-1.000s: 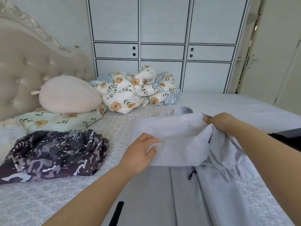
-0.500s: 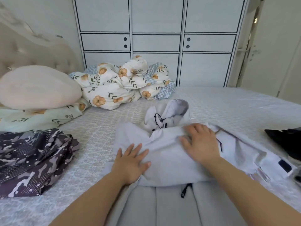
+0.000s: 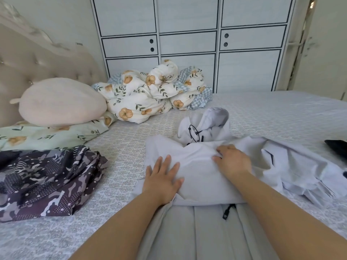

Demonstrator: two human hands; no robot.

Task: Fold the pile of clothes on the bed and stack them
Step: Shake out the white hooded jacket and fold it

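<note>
A pale grey hooded jacket (image 3: 199, 175) lies on the bed in front of me, one sleeve folded across its chest. Its hood (image 3: 208, 126) with black drawcords points away from me. My left hand (image 3: 161, 180) lies flat with spread fingers on the folded sleeve's left part. My right hand (image 3: 232, 160) presses the cloth near the collar, fingers slightly bent. The other sleeve (image 3: 300, 169) trails crumpled to the right. A folded dark camouflage garment (image 3: 43, 181) lies on the left of the bed.
A floral duvet (image 3: 150, 94) is bundled at the far side, by a white wardrobe (image 3: 187, 42). A pink pillow (image 3: 60, 104) on a floral one leans at the padded headboard (image 3: 37, 62). A dark item (image 3: 336, 145) shows at the right edge.
My right hand brought the sleeve over the jacket's chest and let it go. Both hands now press flat on the fold. The hood has come into view.
</note>
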